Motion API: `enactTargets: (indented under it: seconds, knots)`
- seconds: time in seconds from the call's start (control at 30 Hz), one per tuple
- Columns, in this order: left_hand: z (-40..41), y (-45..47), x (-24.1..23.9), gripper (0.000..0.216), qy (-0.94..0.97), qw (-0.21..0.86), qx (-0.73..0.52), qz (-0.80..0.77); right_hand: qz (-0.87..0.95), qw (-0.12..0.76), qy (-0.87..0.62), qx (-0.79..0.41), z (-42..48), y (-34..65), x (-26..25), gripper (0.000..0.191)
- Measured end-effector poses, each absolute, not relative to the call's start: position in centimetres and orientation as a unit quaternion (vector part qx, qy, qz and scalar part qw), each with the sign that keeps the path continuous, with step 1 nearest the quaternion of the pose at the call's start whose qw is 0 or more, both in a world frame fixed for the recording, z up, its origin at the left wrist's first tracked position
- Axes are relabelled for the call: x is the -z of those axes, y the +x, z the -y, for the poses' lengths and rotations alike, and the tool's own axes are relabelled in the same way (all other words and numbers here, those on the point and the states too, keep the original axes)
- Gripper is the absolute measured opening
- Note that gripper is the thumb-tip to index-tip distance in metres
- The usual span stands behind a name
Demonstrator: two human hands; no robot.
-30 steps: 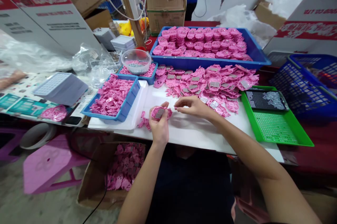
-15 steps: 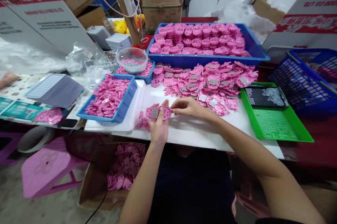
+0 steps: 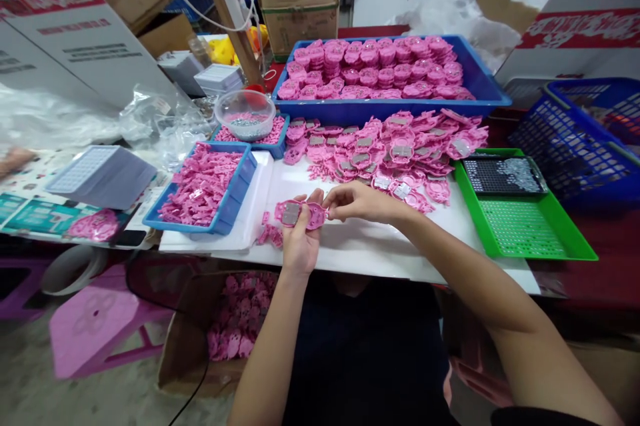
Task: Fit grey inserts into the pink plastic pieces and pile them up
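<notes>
A pink plastic casing [image 3: 316, 215] with a grey metallic patch on it lies in my left hand [image 3: 301, 239], the thumb pressed across its middle. At the right end of that casing, my right hand [image 3: 353, 203] has thumb and forefinger pinched together. Whatever sits between those fingertips is too small to make out. A few small pink parts [image 3: 271, 235] lie on the white board [image 3: 360, 259] just left of my left hand. Beyond my right hand spreads a heap of similar pink casings [image 3: 400, 146], many with grey patches.
Stacked pink pieces fill a large blue tray [image 3: 390, 108] at the back. Small pink parts fill a blue tray [image 3: 220, 219] on the left, near a clear bowl [image 3: 245, 113]. A green tray [image 3: 565, 239] and a blue basket [image 3: 565, 139] stand right. Another person's hand [image 3: 17, 161] shows far left.
The view has shifted slightly. My left hand keeps its hold on the casing, and my right hand stays pinched at the casing's right end.
</notes>
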State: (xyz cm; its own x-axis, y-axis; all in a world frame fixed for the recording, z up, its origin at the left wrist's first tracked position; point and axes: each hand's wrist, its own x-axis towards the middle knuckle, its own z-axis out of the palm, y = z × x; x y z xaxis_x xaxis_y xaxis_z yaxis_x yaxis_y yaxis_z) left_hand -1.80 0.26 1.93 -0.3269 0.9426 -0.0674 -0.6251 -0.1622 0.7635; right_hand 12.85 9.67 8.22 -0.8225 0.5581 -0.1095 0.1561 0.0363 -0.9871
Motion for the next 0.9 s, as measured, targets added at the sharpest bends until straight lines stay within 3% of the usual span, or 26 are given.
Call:
enactTargets:
  seconds: [0.33, 0.63, 0.9]
  knots:
    - [-0.2, -1.7, -2.2, 0.027, 0.181, 0.567, -0.733, -0.330, 0.699, 0.189, -0.255, -0.641, -9.6, 12.6, -6.7, 0.019]
    - [-0.2, -1.6, -2.1, 0.024, 0.176, 0.587, -0.728, -0.309, 0.745, 0.138, -0.253, -0.602, -10.3, 13.0, -6.7, 0.027]
    - [0.1, -1.7, -2.1, 0.036, 0.224, 0.604, -0.700, -0.307, 0.846, 0.137, -0.292, -0.424, -9.9, 12.8, -7.7, 0.013]
